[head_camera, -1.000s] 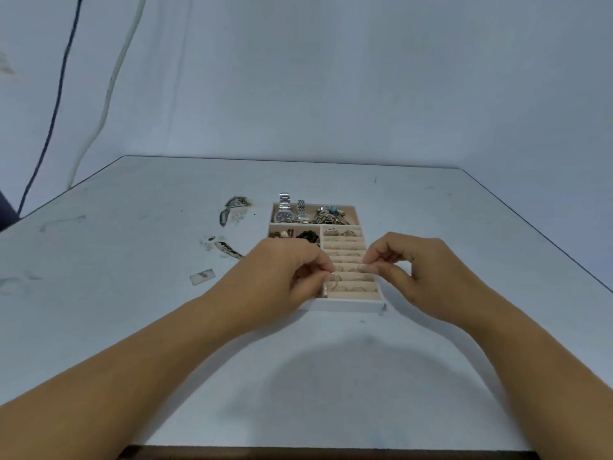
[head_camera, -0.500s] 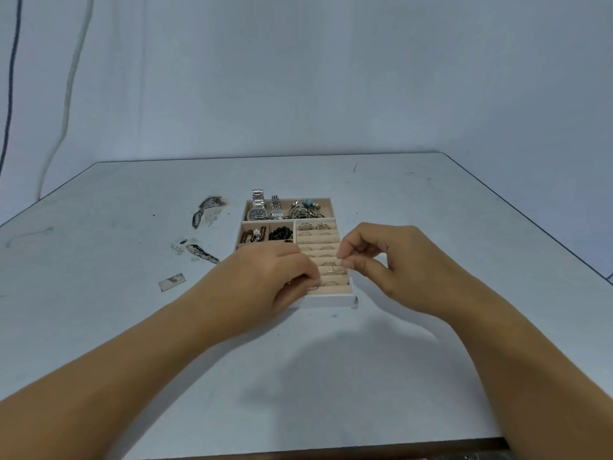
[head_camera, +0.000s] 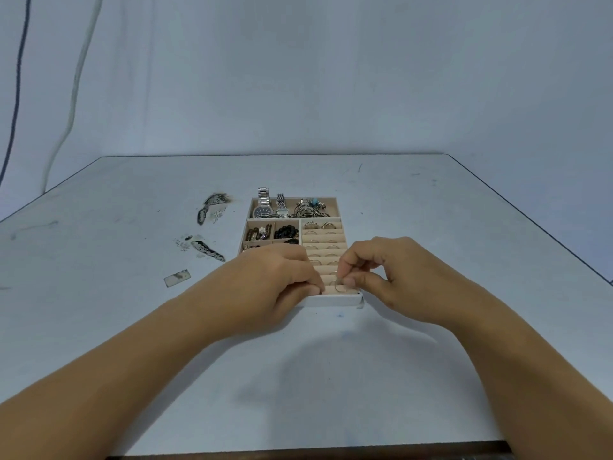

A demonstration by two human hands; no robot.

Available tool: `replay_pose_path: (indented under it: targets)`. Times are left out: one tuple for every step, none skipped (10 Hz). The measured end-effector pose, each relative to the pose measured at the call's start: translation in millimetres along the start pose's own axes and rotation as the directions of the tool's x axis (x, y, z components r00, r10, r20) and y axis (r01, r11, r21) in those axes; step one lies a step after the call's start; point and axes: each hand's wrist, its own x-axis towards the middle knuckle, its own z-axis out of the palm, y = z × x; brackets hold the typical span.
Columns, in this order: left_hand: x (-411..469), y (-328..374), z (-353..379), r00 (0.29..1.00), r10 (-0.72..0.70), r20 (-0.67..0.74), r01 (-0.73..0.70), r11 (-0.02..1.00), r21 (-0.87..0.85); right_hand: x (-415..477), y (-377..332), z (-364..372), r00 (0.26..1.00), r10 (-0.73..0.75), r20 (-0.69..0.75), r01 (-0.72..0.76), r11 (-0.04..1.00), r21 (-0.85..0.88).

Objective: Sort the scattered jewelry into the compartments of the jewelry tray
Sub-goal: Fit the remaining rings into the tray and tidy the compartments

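A white jewelry tray [head_camera: 335, 301] with a beige lining lies mid-table. Its back compartment holds two silver watches [head_camera: 265, 207] and a heap of trinkets [head_camera: 310, 209]; small left compartments hold dark beads [head_camera: 286, 232]. The right side is a column of ring rolls [head_camera: 323, 242] with several rings in it. My right hand [head_camera: 391, 277] pinches a thin ring [head_camera: 340, 287] between thumb and forefinger over the nearest roll. My left hand [head_camera: 275, 283] covers the tray's near left part, its curled fingers pressing at the front rolls; whether it holds anything is hidden.
Dark scorch-like marks [head_camera: 212, 207] and scattered specks lie on the grey table left of the tray, with a small flat rectangular piece [head_camera: 177, 278] nearer me. The table's front edge [head_camera: 298, 454] runs along the bottom. Two cables hang on the wall at far left.
My right hand has lowered the ring from above the middle rolls toward the tray's nearest roll. My left hand stayed at the tray's front left.
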Motion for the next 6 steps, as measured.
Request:
replay_pose_path:
  targets:
    - [-7.0, -1.7, 1.2, 0.998, -0.045, -0.032, 0.043, 0.996, -0.075, -0.3, -1.9, 0.8, 1.0, 0.0, 0.021, 0.0, 1.0, -0.019]
    - [-11.7, -2.4, 0.6, 0.992, -0.104, -0.073, 0.094, 0.987, -0.128, 0.4, -0.8, 1.8, 1.0, 0.0, 0.031, 0.002, 0.999, -0.053]
    - [-12.5, -3.2, 0.3, 0.986, -0.132, -0.099, 0.12, 0.986, -0.118, 1.4, 0.9, 2.2, 0.999, -0.012, 0.036, 0.014, 0.998, -0.062]
    - [-13.8, -1.6, 2.5, 0.986, -0.144, -0.082, 0.134, 0.984, -0.119, 1.7, 1.2, 1.9, 0.998, -0.013, 0.055, 0.017, 0.997, -0.08]
    - [-16.9, 1.0, 5.1, 0.986, -0.151, -0.065, 0.141, 0.98, -0.139, 0.1, 4.1, 5.8, 0.999, -0.021, 0.026, 0.024, 0.996, -0.09]
    - [-24.9, 7.3, 2.0, 0.988, -0.136, -0.069, 0.124, 0.981, -0.149, -2.3, -1.0, 8.1, 0.997, -0.074, -0.017, 0.07, 0.983, -0.17]
